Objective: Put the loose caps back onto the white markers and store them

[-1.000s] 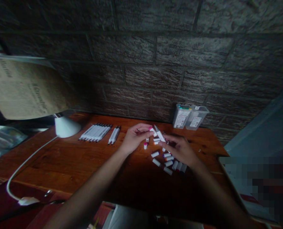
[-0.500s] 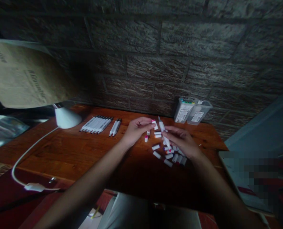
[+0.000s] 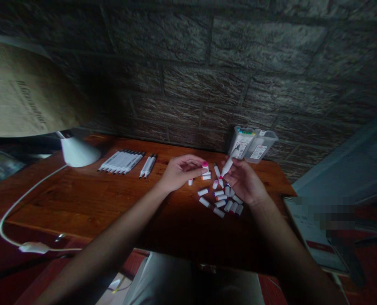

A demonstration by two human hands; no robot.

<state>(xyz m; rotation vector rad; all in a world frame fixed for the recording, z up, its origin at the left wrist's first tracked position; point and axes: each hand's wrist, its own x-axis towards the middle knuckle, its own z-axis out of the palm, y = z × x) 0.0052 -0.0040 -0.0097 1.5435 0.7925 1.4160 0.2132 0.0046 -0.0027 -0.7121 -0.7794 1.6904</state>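
Observation:
My left hand (image 3: 182,171) pinches a white marker cap with a pink end (image 3: 205,165) between thumb and fingertips. In my right hand (image 3: 243,178) is a white marker (image 3: 228,164), slanted up and away, its grey end pointing toward the clear cases and its pinkish-red tip toward the table. Below and between the hands lie several loose marker caps (image 3: 221,203), white with coloured ends. Another uncapped marker (image 3: 218,173) lies among them, close to my right fingers, partly covered by caps and the held marker.
On the left, several white markers (image 3: 121,162) lie in a row, with a smaller group of markers (image 3: 148,165) beside them. Two clear plastic cases (image 3: 260,148) stand near the brick wall. A lamp (image 3: 77,150) with a cord occupies the table's left end.
The marker in my right hand has swung to point up and right, and that hand has turned. Another uncapped marker now shows on the table. The view has shifted slightly.

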